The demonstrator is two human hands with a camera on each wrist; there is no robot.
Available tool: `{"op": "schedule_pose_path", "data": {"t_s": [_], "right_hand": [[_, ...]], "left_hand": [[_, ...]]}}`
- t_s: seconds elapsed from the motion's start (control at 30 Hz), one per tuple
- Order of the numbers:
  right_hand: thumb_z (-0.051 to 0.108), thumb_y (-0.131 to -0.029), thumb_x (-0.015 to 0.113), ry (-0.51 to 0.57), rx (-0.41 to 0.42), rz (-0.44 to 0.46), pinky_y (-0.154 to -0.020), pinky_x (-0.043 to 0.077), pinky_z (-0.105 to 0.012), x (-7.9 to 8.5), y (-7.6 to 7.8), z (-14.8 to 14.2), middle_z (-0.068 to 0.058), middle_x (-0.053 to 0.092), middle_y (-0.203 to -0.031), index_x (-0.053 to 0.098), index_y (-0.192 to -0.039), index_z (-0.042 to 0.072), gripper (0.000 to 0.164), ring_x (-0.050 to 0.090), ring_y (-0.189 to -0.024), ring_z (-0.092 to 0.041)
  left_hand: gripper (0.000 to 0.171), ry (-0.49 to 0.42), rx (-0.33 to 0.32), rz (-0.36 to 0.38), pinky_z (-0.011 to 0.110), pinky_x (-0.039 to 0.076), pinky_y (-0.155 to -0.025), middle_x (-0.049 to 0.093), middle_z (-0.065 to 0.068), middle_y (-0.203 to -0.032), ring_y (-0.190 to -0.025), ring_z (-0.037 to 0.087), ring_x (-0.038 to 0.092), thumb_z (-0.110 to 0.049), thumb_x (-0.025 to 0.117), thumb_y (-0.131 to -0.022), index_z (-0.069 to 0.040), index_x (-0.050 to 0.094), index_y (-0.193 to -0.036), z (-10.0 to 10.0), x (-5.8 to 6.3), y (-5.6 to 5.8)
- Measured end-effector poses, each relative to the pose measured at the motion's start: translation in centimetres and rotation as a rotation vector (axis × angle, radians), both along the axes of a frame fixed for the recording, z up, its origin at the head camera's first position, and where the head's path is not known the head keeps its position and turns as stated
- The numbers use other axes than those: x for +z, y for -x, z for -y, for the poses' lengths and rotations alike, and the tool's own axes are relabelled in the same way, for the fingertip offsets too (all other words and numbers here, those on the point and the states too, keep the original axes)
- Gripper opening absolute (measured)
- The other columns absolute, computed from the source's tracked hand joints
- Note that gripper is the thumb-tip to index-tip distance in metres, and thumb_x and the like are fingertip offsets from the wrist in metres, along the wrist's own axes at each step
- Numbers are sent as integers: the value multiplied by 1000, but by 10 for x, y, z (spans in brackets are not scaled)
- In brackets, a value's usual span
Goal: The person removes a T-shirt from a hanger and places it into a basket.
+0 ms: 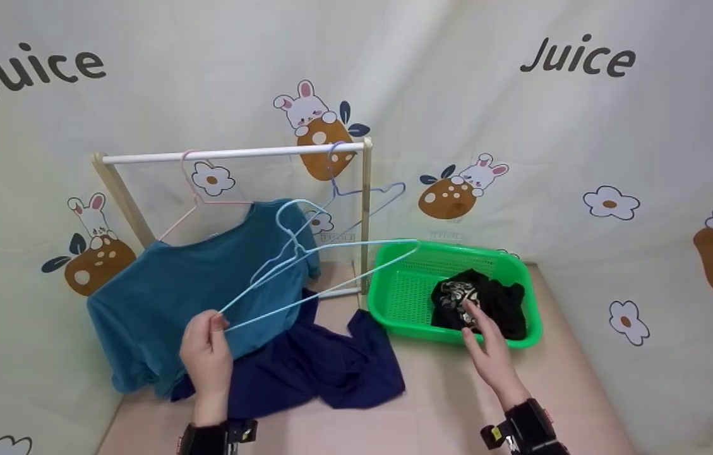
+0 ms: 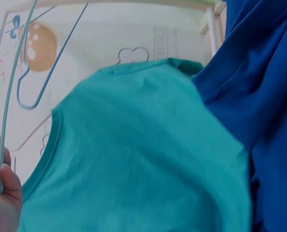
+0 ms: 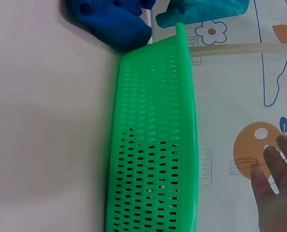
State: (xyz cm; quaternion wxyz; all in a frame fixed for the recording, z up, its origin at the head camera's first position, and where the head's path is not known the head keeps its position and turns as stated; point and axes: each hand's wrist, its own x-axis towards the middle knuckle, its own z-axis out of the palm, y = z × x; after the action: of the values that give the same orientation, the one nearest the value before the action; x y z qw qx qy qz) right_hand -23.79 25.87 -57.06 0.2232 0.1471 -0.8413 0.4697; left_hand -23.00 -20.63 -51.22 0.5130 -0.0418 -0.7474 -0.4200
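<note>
In the head view my left hand [image 1: 206,346] pinches one end of a light blue clothes hanger [image 1: 324,297], its hook pointing up and its far end above the basket's left rim. The left wrist view shows the thumb and fingers of the left hand [image 2: 3,179] around the hanger's thin bar. My right hand [image 1: 489,351] is held with fingers extended above the front rim of a green basket [image 1: 394,297]. Inside that basket lies a crumpled black garment [image 1: 501,303] with a pale print. The right hand [image 3: 279,188] touches nothing in the right wrist view.
A teal shirt [image 1: 198,278] hangs on a pink hanger [image 1: 189,183] from the rack's white rail [image 1: 236,153]. An unloaded purple-blue hanger [image 1: 388,189] hangs at the rail's right. Dark blue clothing [image 1: 331,373] lies on the table before the rack. A printed curtain stands behind.
</note>
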Motion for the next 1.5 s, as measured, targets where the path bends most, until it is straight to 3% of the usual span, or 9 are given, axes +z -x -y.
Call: {"op": "schedule_pose_path", "data": {"t_s": [0.17, 0.4, 0.57, 0.67, 0.8, 0.9, 1.1, 1.33, 1.5], "right_hand": [[1, -98, 58, -8, -7, 19, -103, 30, -20, -5, -1, 1, -11, 49, -147, 43, -149, 8, 54, 43, -132, -28], [4, -98, 58, -23, -11, 57, -105, 29, -34, -7, -3, 6, -11, 49, -147, 43, -149, 7, 53, 42, -134, -30], [9, -99, 59, -21, -5, 73, -105, 27, -19, -10, -5, 6, -11, 49, -147, 44, -148, 6, 52, 43, -134, -31], [7, -98, 60, -25, 1, 59, -103, 25, -12, -12, -5, 6, -12, 50, -145, 45, -147, 3, 51, 44, -133, -31], [4, -97, 61, -30, 5, 44, -102, 25, -10, -14, -6, 7, -11, 52, -144, 46, -146, 4, 52, 46, -131, -32], [6, -97, 61, -37, 2, 50, -102, 25, -9, -14, -6, 7, -11, 52, -144, 46, -147, 5, 52, 46, -131, -32], [6, -97, 61, -37, 16, 53, -103, 24, -10, -16, -7, 9, -11, 53, -144, 46, -147, 5, 52, 46, -131, -32], [7, -97, 61, -42, 24, 61, -104, 26, -14, -19, -8, 13, -9, 53, -143, 46, -147, 7, 52, 46, -131, -32], [9, -98, 61, -60, 33, 65, -105, 35, -36, -21, -9, 17, -8, 54, -143, 46, -147, 6, 51, 47, -130, -31]], "left_hand": [[28, -68, 64, 9, 22, 35, -71, 57, 16, -74, -70, 10, 48, -11, 54, -102, 4, 58, -78, 13, 5, 1], [27, -162, 168, 19, 19, 34, -72, 58, 13, -74, -74, -4, 47, -7, 54, -101, 7, 58, -78, 31, 15, 0], [25, -285, 220, 61, 19, 35, -72, 59, -3, -76, -76, -5, 50, -8, 53, -102, 9, 58, -84, 36, 21, -4], [28, -343, 240, 71, 20, 35, -72, 59, 2, -77, -76, -5, 51, -10, 52, -103, 11, 57, -86, 34, 26, -8], [28, -373, 261, 84, 20, 34, -72, 58, 10, -79, -76, -3, 50, -10, 51, -103, 12, 57, -87, 38, 24, -8], [26, -369, 266, 101, 21, 34, -71, 58, 6, -79, -76, -1, 51, -11, 51, -104, 10, 57, -88, 46, 16, -5], [23, -256, 300, 97, 20, 34, -73, 61, 16, -80, -77, 2, 51, -6, 52, -102, 8, 59, -85, 48, 15, -1], [23, -162, 292, 92, 24, 34, -71, 60, 20, -77, -74, 23, 53, -4, 55, -100, 7, 61, -80, 40, 29, 12], [23, -144, 266, 93, 26, 34, -71, 62, 19, -77, -75, 23, 54, -6, 57, -100, 6, 63, -81, 33, 43, 23]]}}
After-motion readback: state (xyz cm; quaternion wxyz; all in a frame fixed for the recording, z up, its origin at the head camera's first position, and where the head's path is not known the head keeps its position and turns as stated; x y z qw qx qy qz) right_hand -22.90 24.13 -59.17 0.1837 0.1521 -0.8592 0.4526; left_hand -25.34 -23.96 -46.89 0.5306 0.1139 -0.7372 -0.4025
